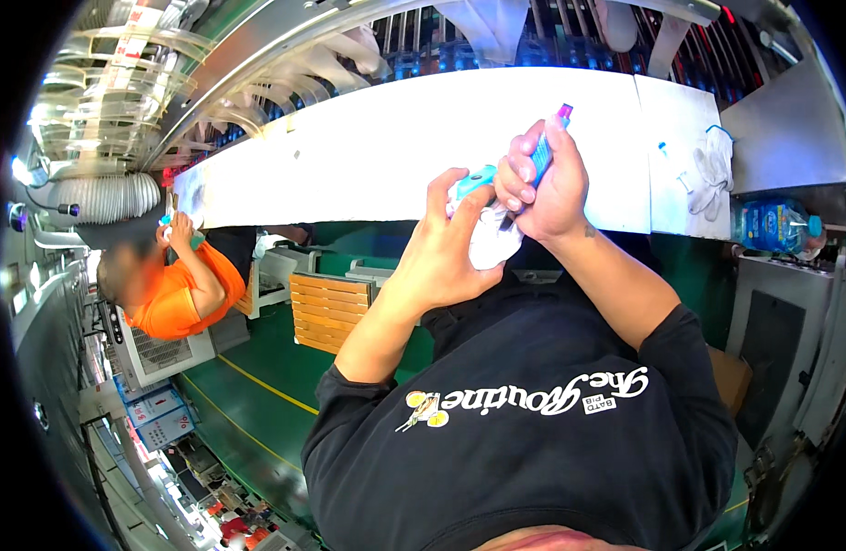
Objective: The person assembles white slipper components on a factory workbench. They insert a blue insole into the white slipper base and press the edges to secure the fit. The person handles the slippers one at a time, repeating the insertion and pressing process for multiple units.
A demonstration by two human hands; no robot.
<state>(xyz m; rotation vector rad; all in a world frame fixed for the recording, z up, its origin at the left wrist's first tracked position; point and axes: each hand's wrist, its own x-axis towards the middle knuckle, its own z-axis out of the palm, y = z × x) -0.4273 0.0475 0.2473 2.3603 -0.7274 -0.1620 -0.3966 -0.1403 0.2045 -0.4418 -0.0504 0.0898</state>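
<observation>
My left hand [450, 243] is closed around a light-blue, smooth-looking piece [476, 181] with a dark oval mark, its kind unclear. A crumpled white cloth [494, 241] is bunched under the piece, between my two hands. My right hand [553, 188] is wrapped round a slim blue tool with a patterned grip [541, 158] and a magenta end [565, 111]. Its lower end is hidden by my fingers, close to the light-blue piece. Both hands are over the near edge of the white worktable [386, 138].
White gloves [713, 174] and a small blue-tipped item [675, 165] lie at the table's right end, with a large blue-labelled bottle [776, 230] beyond. A person in orange [189, 289] works at the far left. A slatted wooden seat [329, 312] stands behind the table.
</observation>
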